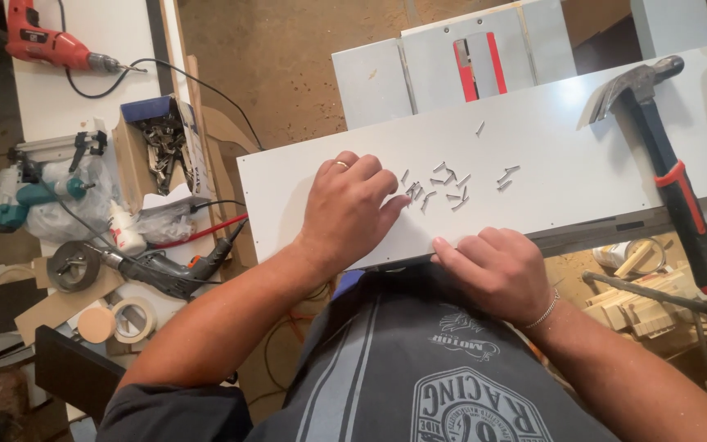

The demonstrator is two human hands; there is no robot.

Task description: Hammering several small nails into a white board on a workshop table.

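Dark grey T-shirt (419, 385) with pale stripes and printed emblem, gold ring (342, 164), silver chain bracelet (543, 313)

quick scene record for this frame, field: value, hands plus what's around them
left hand: flat on white board, fingertips at the nails
right hand: curled at the board's near edge; whether it pinches anything cannot be told
nails: loose scatter mid-board
hammer: lying on the board, right end
floor left: drills, tape rolls
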